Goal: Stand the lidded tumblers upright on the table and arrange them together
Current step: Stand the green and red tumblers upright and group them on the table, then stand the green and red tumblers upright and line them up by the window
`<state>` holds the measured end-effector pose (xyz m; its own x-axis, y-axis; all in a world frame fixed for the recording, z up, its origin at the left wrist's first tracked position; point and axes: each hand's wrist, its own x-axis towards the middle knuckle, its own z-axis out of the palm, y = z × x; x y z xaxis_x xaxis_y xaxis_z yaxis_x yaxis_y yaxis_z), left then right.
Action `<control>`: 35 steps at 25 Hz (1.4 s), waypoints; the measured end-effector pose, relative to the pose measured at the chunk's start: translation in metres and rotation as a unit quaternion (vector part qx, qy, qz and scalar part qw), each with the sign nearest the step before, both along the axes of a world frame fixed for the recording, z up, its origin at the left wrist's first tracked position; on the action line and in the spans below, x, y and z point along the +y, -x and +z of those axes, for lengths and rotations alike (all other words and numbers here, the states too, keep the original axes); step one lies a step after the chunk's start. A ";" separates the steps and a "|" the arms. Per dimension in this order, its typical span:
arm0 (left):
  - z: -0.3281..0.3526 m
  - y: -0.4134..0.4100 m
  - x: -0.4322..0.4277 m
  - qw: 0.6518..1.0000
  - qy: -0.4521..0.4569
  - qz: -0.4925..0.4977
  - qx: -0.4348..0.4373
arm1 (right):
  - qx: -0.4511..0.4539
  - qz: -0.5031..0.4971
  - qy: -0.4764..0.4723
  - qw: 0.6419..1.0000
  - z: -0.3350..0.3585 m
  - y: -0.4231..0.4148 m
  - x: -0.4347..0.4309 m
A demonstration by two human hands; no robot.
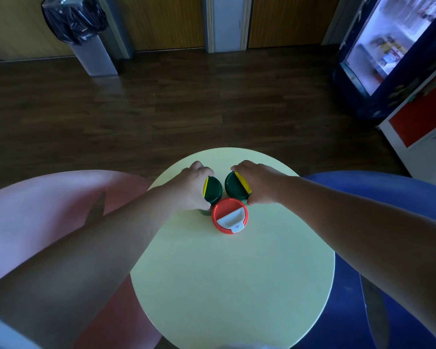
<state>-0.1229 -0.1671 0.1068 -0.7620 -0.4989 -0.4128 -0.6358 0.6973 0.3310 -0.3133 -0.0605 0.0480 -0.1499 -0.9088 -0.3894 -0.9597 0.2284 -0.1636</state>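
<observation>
Smooth plastic: red lid (226, 208), left green lid (214, 190), right green lid (233, 188). Matt table (232, 273). Glossy wood-look floor (161, 109). Shiny plastic bin liner (73, 21).

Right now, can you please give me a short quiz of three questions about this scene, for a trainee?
1. True or false: the red tumbler stands upright on the table.
2. Which hand grips the right green tumbler?
3. The left hand grips: A the left green tumbler; B the red tumbler; C nothing.

Key: 1 true; 2 the right hand; 3 A.
</observation>
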 end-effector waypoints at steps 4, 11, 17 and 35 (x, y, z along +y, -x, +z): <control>-0.007 -0.003 -0.004 1.000 -0.003 0.005 0.001 | -0.020 -0.030 0.002 0.999 0.000 -0.004 0.005; -0.022 0.000 -0.012 1.000 0.008 -0.006 0.017 | -0.049 -0.088 0.016 0.995 0.011 -0.010 0.016; -0.004 0.025 -0.017 0.994 0.039 -0.056 0.081 | -0.041 -0.148 0.087 0.984 0.050 0.012 0.039; 0.054 0.238 0.260 0.871 0.023 -0.484 0.079 | 0.035 -0.564 0.023 0.824 0.101 0.045 0.414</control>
